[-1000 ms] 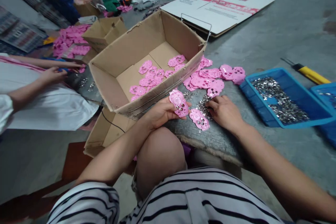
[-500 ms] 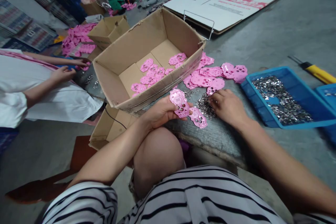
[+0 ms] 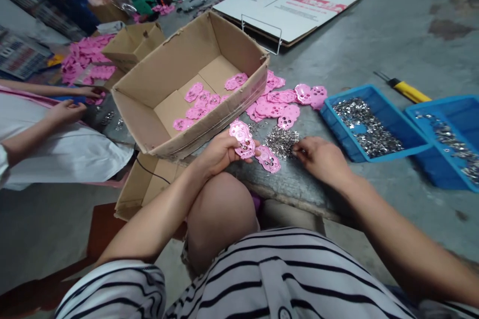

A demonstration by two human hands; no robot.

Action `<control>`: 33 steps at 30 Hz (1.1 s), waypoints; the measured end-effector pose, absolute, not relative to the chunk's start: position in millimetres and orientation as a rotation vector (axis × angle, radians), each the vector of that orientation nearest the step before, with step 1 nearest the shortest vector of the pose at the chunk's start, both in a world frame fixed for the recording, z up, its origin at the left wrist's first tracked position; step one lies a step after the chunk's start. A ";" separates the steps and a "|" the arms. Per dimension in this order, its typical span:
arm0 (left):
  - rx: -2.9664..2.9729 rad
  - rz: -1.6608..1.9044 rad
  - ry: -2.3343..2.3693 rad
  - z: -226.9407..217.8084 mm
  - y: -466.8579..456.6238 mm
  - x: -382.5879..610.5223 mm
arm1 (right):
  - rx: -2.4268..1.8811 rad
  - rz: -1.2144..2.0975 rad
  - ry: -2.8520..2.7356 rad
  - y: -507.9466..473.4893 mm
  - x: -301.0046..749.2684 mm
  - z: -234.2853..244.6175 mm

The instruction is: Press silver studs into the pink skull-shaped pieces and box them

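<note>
My left hand (image 3: 220, 153) is closed on a pink plastic plate (image 3: 241, 138) with holes and small metal bits in it, held above the table edge. A second pink plate (image 3: 269, 159) lies just right of those fingers; whether they touch it I cannot tell. My right hand (image 3: 318, 157) has its fingertips pinched at the right side of a heap of small metal parts (image 3: 281, 141). Anything between those fingertips is too small to make out. Behind the heap lies a pile of pink plates (image 3: 275, 104).
An open cardboard box (image 3: 168, 144) holding several pink plates stands at left. Blue trays (image 3: 374, 157) of metal parts sit at right, near a yellow-handled tool (image 3: 411, 90). A flattened carton (image 3: 292, 10) lies behind. At far left, a co-worker's hands (image 3: 67, 112) handle pink pieces.
The view has swung right, so more of the second blue tray shows. My right hand has drawn from the heap's back to its right side. My left hand still holds the pink plate.
</note>
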State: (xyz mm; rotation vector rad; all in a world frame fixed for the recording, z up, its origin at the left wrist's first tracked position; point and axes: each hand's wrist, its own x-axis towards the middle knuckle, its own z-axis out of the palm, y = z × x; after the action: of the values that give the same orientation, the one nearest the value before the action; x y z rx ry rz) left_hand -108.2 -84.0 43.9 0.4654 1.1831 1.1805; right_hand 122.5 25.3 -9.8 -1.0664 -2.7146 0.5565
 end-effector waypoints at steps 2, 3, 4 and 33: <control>0.451 1.169 1.169 44.3 -83.1 -107.8 | -1.132 0.588 -2.724 15.2 124.6 -13.2; 0.451 1.162 1.165 44.8 -83.1 -107.5 | -1.175 0.604 -2.723 11.1 125.8 -14.8; 0.454 1.156 1.164 45.3 -83.2 -107.3 | -1.213 0.626 -2.722 7.5 127.0 -16.3; 0.499 1.029 0.993 37.5 -83.1 -106.8 | -1.290 0.269 -2.908 -9.1 114.2 -29.6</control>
State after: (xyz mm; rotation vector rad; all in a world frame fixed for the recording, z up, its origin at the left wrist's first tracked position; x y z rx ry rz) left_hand -106.8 -83.1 37.5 0.4986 0.9933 1.0291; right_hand 114.2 -9.1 -29.6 -1.2899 -2.9078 0.2693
